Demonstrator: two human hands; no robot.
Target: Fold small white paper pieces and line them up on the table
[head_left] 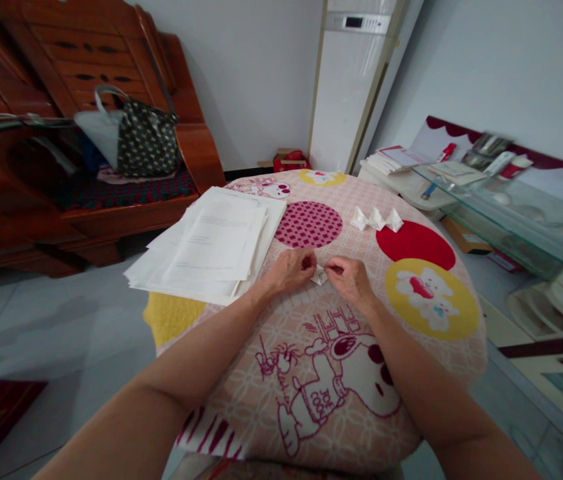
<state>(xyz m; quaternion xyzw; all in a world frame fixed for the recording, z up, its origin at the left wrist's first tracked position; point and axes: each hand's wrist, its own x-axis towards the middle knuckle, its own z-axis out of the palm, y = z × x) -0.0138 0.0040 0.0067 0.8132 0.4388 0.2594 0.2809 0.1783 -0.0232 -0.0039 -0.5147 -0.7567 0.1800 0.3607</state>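
Note:
Between my hands, over the middle of the round table, is a small folded white paper piece (319, 275). My left hand (293, 268) pinches its left side with curled fingers. On its right side, the fingertips of my right hand (348, 275) close on the paper too. Farther back to the right, three pointed folded paper shapes (376, 219) stand in a row on the tablecloth. A spread stack of printed white sheets (211, 240) lies to the left of my hands.
A patterned cloth (256, 407) covers the round table. At the left stands a wooden bench (136, 220) with a dotted bag (146, 140) on it. A glass-topped cabinet (521, 220) holding papers and cups is at the right. Behind is a tall white air conditioner (348, 87).

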